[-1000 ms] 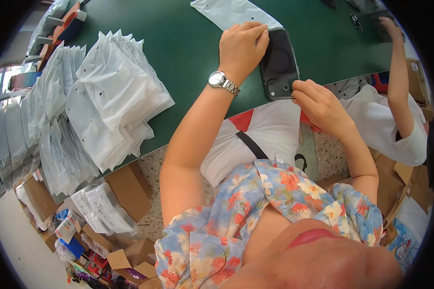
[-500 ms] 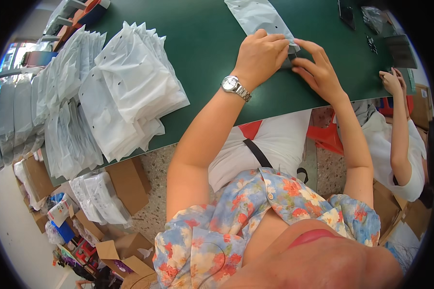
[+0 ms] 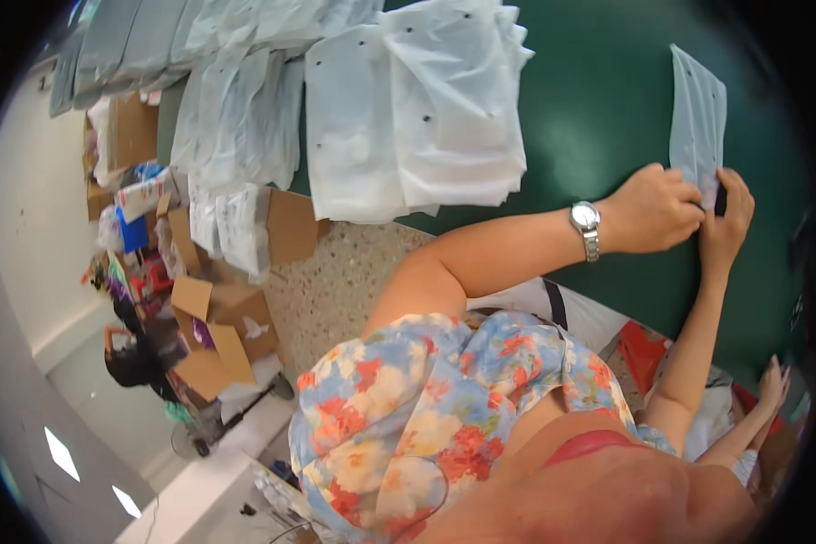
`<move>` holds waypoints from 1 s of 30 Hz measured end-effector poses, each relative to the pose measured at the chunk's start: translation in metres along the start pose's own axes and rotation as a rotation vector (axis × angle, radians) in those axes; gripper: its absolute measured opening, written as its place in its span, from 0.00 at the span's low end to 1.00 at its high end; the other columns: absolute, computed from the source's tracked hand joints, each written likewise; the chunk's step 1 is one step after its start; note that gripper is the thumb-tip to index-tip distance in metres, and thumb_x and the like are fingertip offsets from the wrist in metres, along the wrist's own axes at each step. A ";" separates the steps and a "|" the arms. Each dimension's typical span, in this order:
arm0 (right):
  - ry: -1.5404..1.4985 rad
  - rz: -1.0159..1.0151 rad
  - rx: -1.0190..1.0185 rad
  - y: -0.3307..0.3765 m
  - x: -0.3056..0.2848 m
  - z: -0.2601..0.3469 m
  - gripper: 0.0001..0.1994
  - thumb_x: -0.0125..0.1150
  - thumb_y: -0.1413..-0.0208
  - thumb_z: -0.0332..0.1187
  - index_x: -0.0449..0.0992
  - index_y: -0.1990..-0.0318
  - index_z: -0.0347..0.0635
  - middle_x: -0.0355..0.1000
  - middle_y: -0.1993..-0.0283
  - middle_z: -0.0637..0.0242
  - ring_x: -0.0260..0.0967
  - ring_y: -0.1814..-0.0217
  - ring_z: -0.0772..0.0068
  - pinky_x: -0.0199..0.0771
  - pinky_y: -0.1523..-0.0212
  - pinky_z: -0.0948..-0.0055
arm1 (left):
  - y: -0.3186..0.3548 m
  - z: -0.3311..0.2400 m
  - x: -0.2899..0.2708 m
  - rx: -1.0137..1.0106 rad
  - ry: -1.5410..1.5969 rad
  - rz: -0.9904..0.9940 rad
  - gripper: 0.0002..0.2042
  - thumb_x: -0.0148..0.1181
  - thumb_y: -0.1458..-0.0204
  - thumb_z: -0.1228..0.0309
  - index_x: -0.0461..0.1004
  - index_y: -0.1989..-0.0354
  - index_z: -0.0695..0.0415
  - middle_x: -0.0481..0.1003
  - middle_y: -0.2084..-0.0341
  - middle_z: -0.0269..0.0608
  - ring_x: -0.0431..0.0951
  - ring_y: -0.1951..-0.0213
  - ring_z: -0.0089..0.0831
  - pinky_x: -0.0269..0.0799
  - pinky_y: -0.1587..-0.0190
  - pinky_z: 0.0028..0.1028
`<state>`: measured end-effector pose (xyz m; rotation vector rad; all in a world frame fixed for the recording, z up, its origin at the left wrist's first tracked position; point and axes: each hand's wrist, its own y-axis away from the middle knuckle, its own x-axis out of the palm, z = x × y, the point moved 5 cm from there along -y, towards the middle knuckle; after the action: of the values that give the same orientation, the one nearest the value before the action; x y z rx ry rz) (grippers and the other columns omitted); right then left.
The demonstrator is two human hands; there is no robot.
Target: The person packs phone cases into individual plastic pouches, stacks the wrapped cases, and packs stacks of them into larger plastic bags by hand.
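Upper right, the left hand (image 3: 657, 210) and right hand (image 3: 727, 216) grip the lower end of a frosted plastic sleeve (image 3: 698, 109), apparently steadying it.

Hands, wearer's own: two, left hand (image 3: 655, 210) and right hand (image 3: 727, 218). Wristwatch (image 3: 585, 216): one. Loose translucent plastic bag (image 3: 698, 109): one. Nearest large white bag piles (image 3: 458, 118): two; bags within overlap, uncountable. Green tabletop (image 3: 589, 100): one. Floral shirt (image 3: 490, 363): one.

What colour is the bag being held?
The bag is milky white, best seen in the head view.
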<state>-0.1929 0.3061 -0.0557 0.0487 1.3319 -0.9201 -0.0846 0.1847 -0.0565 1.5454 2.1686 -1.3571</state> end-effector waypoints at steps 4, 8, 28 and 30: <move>-0.130 0.065 0.015 -0.006 0.016 0.035 0.22 0.62 0.52 0.30 0.72 0.46 0.41 0.68 0.42 0.59 0.62 0.39 0.57 0.58 0.38 0.61 | 0.015 0.015 -0.027 -0.228 0.183 -0.104 0.10 0.63 0.55 0.69 0.76 0.63 0.52 0.73 0.66 0.38 0.74 0.67 0.36 0.70 0.64 0.34; -0.216 -0.036 0.071 0.011 -0.004 0.032 0.25 0.59 0.48 0.35 0.68 0.42 0.36 0.61 0.36 0.54 0.57 0.35 0.54 0.52 0.35 0.59 | 0.020 -0.030 -0.063 -0.221 0.482 -0.127 0.11 0.64 0.57 0.72 0.73 0.63 0.53 0.70 0.71 0.40 0.74 0.69 0.38 0.71 0.65 0.34; -1.174 0.825 1.004 -0.063 0.132 0.242 0.49 0.72 0.57 0.47 0.49 0.32 0.36 0.62 0.40 0.51 0.65 0.41 0.60 0.69 0.44 0.65 | 0.164 0.098 -0.257 -1.626 1.258 -0.416 0.33 0.65 0.51 0.52 0.66 0.43 0.64 0.73 0.51 0.43 0.73 0.50 0.28 0.69 0.47 0.28; -1.214 0.797 1.020 -0.062 0.122 0.222 0.47 0.71 0.56 0.46 0.51 0.33 0.37 0.62 0.40 0.52 0.65 0.41 0.61 0.69 0.44 0.65 | 0.153 0.096 -0.235 -1.580 1.266 -0.352 0.34 0.65 0.52 0.52 0.66 0.43 0.64 0.73 0.50 0.44 0.73 0.49 0.29 0.68 0.47 0.28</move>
<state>-0.0574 0.0838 -0.0647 0.6453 -0.3758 -0.6174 0.1139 -0.0357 -0.0645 1.1473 2.5899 1.6533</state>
